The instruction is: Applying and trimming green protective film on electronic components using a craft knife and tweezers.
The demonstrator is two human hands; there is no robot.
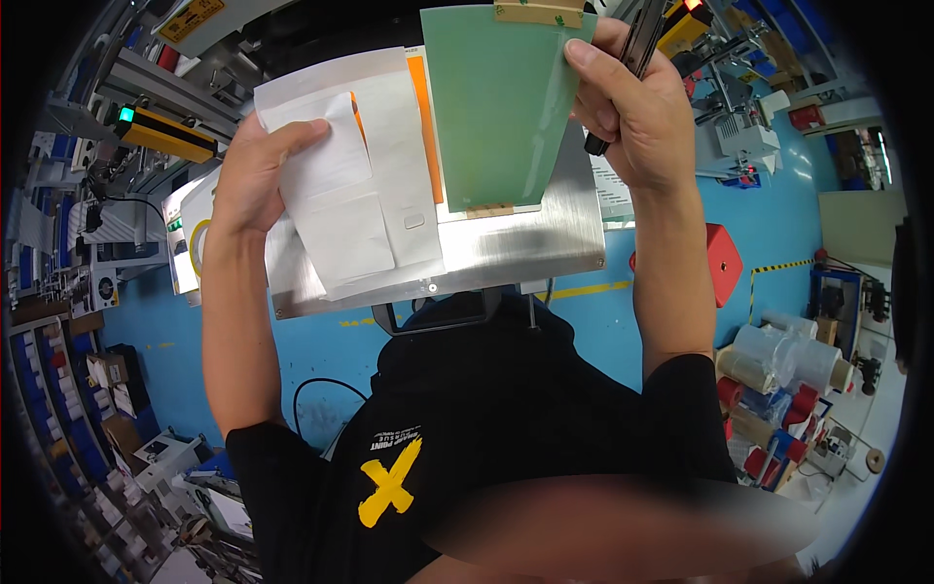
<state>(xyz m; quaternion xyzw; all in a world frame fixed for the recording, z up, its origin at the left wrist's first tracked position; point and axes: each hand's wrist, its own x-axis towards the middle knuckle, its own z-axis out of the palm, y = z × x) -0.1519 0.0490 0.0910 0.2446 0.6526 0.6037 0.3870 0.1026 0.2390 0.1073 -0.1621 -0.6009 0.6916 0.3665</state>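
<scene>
Left hand [251,177] holds white paper [345,229]; right hand [637,107] holds green sheet [501,107], black tool [643,39]; seemingly positioning, next needing steadiness.

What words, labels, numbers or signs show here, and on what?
Printed wording is described, not copied.
Black shirt: white lettering and a yellow brushed cross.
Yellow label, top left: dark print, too small to read.
Paper by the metal plate: lines of print, too small.
Tan tape on the green sheet in the right hand: green marks, too small to read.
</scene>
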